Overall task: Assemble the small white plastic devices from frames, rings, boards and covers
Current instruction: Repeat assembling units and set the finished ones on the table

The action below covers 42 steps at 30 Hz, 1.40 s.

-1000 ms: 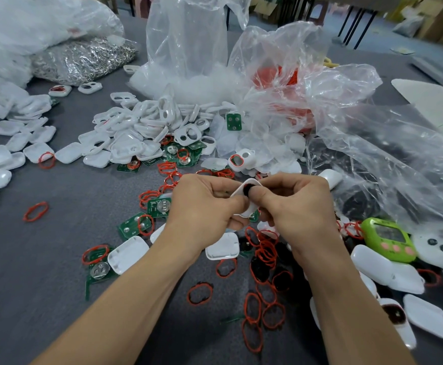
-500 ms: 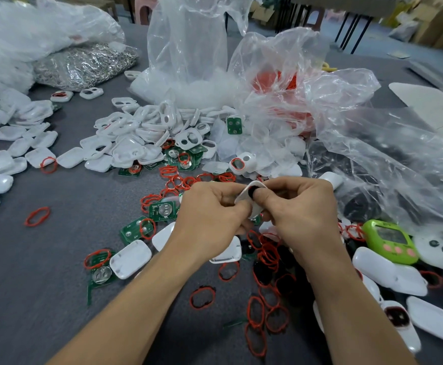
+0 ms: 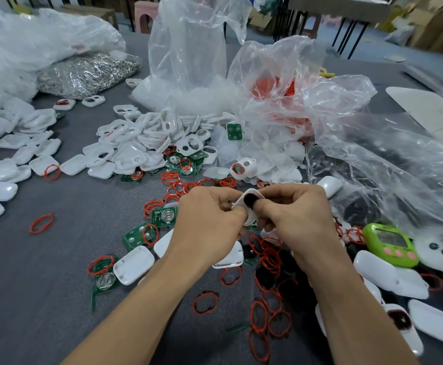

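Observation:
Both hands meet above the grey table and hold one small white frame with a dark piece in its opening. My left hand pinches its left side, my right hand pinches its right, thumb tip by the dark piece. A heap of white frames lies behind. Green boards and red rings are scattered under and around my hands. White covers lie near my left forearm.
Clear plastic bags pile up behind and to the right, one holding red rings. A bag of metal parts sits far left. More white covers line the left side. A green device and white shells lie at right.
Both hands keep hold of the white frame and have shifted only slightly while working it. The camera view has tilted a little. Nothing was picked up or put down.

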Tool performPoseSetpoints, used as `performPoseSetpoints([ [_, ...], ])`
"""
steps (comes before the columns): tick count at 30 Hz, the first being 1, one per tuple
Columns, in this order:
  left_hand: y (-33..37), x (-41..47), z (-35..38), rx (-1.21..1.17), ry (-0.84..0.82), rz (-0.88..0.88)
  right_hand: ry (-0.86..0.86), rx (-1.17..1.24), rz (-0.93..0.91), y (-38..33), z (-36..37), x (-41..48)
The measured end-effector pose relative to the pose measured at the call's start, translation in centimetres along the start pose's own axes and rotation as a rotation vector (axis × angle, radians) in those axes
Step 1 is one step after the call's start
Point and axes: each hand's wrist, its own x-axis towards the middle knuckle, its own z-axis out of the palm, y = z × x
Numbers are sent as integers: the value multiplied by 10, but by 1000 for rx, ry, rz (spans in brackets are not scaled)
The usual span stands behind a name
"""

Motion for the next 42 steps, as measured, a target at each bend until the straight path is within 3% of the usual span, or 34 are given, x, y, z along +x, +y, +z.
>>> performPoseSetpoints([
  [9, 0, -3, -4, -44, -35, 23, -147, 28, -10, -11, -3, -5],
  [14, 1, -3, -4, -68, 63, 36, 34, -135, -41, -13, 9, -11],
  [20, 1, -5, -7, -83, 112, 63, 87, -124, -46, -23, 18, -11],
  [22, 2, -4, -13, -214, 79, -1, 21, -68, -15, -30, 18, -7],
  [25, 7, 0, -22, -556, -87, -240, -49, 21, 25, -41, 16, 2],
  [28, 7, 5, -29, -764, -251, -384, -73, -66, 44, -52, 15, 11],
  [36, 5, 12, -42, -1049, -363, -394, -175, -195, 78, -75, 17, 31],
  [42, -2, 16, -45, -1104, -380, -388, -183, -244, 67, -83, 27, 27],
])
